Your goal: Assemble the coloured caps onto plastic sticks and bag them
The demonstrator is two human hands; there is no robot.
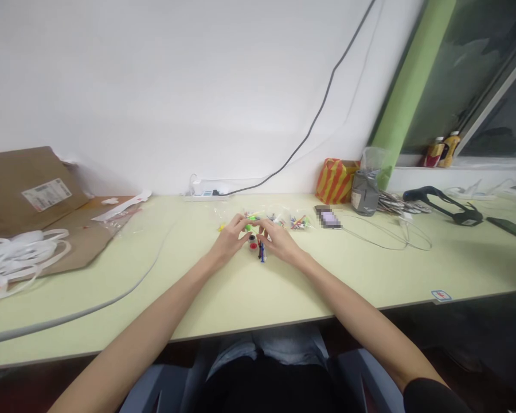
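L hand [232, 236] & R hand [278, 238] are meeting nr. a sm. container [253, 245]; can't tell if they're gripping. Any nudge could be toppling it.

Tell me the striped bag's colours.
The striped bag is red and yellow, best seen in the head view.

Container [253, 245] between left hand [231, 238] and right hand [280, 240]
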